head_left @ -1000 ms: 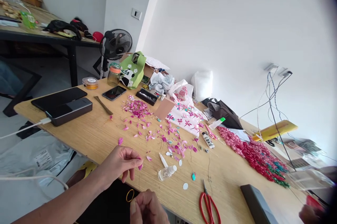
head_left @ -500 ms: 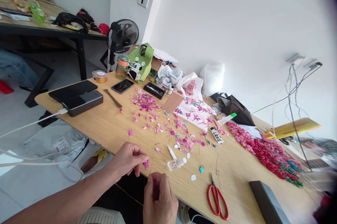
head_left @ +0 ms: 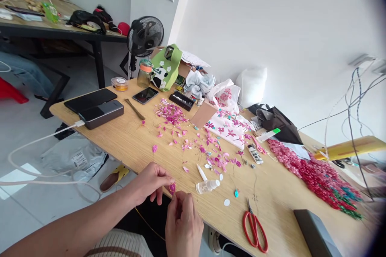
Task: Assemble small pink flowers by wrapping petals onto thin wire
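Note:
At the table's near edge my left hand (head_left: pixel 155 181) pinches a magenta petal (head_left: pixel 172 188) between thumb and fingers. Close against the petal's lower end is my right hand (head_left: pixel 183 221), its fingers closed together; whatever they grip is hidden. A thin yellow thread (head_left: pixel 149 225) hangs below the hands. Beyond them lie scattered pink petals (head_left: pixel 219 161), a small clear bottle (head_left: pixel 208 186) and a white tube-shaped cap (head_left: pixel 202 172). Red-handled scissors (head_left: pixel 255 229) rest to the right of my right hand, with a turquoise piece (head_left: pixel 236 193) and a white disc (head_left: pixel 226 202) nearby.
A power bank (head_left: pixel 104 114), a phone (head_left: pixel 145 95) and a jar (head_left: pixel 144 74) stand at the left. Behind the petals are a green panda bag (head_left: pixel 165 68) and a patterned white cloth (head_left: pixel 229 128). Red and pink strands (head_left: pixel 313 172) and a dark case (head_left: pixel 316 233) lie rightward.
My hands have come together, so the right fingertips now meet the petal's lower end. The petal has turned slightly in the left fingers. The camera view has shifted a little.

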`<state>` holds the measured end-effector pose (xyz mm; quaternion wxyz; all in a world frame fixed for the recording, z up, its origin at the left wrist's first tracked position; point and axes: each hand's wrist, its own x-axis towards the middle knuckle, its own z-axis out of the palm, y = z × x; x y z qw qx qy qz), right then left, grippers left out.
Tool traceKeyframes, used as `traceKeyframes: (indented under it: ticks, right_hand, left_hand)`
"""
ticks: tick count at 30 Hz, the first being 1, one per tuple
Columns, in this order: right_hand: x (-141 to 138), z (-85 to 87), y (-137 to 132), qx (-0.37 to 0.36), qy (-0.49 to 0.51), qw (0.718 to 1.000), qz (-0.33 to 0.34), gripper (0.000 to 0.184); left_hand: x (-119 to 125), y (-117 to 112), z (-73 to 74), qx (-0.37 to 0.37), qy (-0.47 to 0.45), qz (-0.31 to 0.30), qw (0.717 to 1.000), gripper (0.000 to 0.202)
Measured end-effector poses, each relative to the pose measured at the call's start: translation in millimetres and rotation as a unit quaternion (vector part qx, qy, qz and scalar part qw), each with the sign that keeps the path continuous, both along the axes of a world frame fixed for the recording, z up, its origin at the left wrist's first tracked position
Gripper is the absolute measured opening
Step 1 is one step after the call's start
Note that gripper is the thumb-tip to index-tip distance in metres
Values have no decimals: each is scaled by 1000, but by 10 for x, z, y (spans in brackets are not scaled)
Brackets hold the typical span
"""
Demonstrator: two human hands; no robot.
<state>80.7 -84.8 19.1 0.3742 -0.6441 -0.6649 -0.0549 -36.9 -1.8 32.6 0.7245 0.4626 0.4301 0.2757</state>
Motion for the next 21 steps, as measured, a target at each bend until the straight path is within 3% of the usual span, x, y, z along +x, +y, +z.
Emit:
traceKeyframes:
  ticks: [6,21]
  right_hand:
    - [16,-43,-28,-12,-12,1000,5,17]
    - [29,5,-5,-24,-43,999,-4,21]
  left_hand:
    - [2,17,-17,-47,-8,1,999,24]
    - [36,14,79,-50,-10,-6,999,24]
